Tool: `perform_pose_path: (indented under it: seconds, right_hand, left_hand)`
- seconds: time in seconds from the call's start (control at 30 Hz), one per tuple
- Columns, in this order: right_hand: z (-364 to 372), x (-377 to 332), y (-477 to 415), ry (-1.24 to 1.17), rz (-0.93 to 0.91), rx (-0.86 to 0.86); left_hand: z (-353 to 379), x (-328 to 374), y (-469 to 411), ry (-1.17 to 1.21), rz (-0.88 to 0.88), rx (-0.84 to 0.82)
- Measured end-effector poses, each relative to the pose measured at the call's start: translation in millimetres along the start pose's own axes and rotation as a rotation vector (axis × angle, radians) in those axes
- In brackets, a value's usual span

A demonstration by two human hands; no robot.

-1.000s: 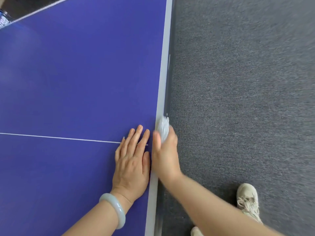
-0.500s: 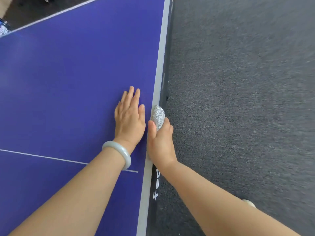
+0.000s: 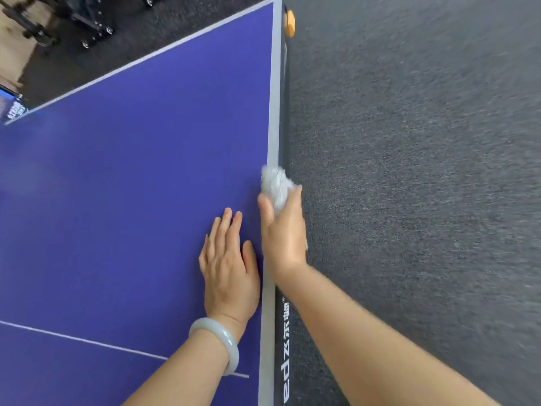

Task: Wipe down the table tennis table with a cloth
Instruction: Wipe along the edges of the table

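Note:
The blue table tennis table (image 3: 131, 200) fills the left half of the view, with a grey-white band along its right edge. My right hand (image 3: 282, 232) grips a bunched white cloth (image 3: 275, 183) and holds it against that edge band. The cloth sticks out past my fingers, blurred by motion. My left hand (image 3: 229, 268) lies flat on the blue top just left of the right hand, fingers straight and together. A pale bangle sits on the left wrist.
Grey carpet (image 3: 409, 186) covers the floor right of the table. An orange corner piece (image 3: 290, 23) marks the table's far right corner. Black wheeled frames (image 3: 87, 27) stand beyond the far edge. A thin white centre line (image 3: 73, 339) crosses the top near me.
Both hands have travelled along the right edge away from the white centre line, the right hand sliding the cloth with it. The far corner of the table has come into view.

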State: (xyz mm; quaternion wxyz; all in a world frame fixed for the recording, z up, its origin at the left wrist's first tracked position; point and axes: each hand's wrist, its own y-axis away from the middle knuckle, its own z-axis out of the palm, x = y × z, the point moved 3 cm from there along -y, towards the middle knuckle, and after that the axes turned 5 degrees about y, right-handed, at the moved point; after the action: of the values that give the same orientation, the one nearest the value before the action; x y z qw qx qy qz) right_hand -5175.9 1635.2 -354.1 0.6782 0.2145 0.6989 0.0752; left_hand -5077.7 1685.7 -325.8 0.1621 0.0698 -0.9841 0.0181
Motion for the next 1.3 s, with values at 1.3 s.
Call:
perform_pose_path:
  seconds: [1.3]
  right_hand:
    - [2.3, -31.7, -64.0, 0.196, -0.005, 0.034]
  left_hand:
    - [23.8, 58.6, -250.7, -0.008, 0.192, -0.044]
